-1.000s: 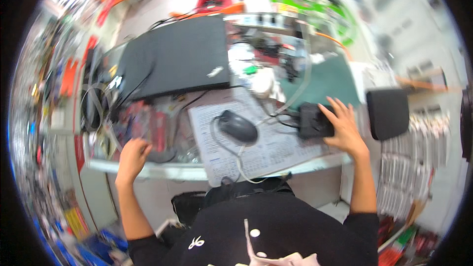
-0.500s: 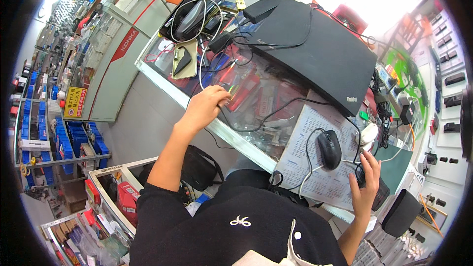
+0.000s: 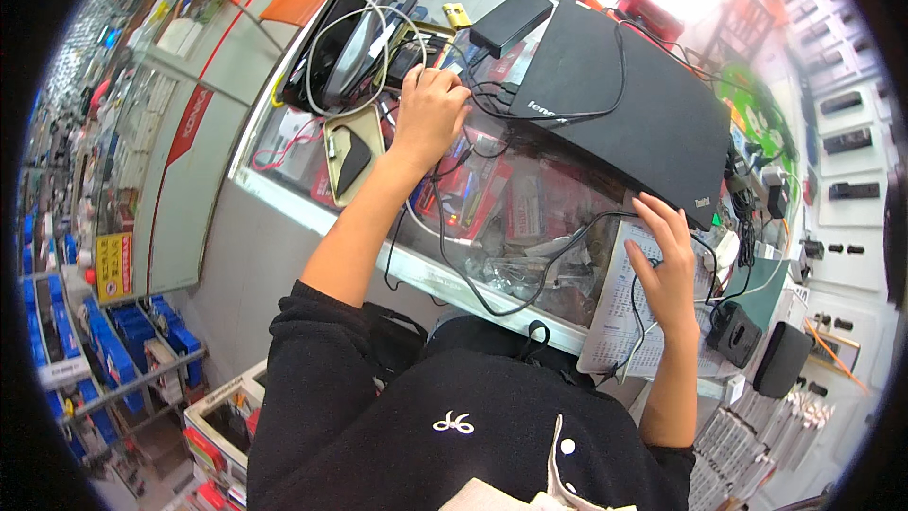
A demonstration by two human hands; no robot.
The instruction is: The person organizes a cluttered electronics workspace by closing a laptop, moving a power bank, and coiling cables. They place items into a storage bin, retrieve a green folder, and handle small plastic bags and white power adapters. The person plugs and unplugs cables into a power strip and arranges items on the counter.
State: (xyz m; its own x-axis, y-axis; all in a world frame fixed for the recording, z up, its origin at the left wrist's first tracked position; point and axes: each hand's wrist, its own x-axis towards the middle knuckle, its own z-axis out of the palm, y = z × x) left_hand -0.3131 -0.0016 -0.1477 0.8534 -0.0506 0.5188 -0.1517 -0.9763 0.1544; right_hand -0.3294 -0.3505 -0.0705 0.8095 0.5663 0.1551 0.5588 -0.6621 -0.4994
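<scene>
My left hand [image 3: 430, 114] reaches over the cluttered left part of the glass counter. Its fingers curl down among black cables beside a beige tray [image 3: 336, 185] with a dark curved piece in it. What they grip, if anything, is hidden. A white cable [image 3: 437, 230] loops past that hand and its end lies on the glass. My right hand [image 3: 667, 270] has its fingers spread beside the near edge of a closed black laptop [image 3: 624, 99], above a printed calendar sheet [image 3: 605, 336]. A black cable [image 3: 473, 295] runs in a loop between my hands. The mouse is not visible.
Behind my left hand are a black and grey device [image 3: 364, 47] and a black box [image 3: 511, 24]. On the right lie two dark cases [image 3: 735, 333] and bundled cords [image 3: 747, 213]. The glass counter's pale front edge [image 3: 426, 276] runs before me.
My left hand has moved up and away from me to the cables, and the white cable's end now rests on the glass. My right hand has moved forward and left toward the laptop.
</scene>
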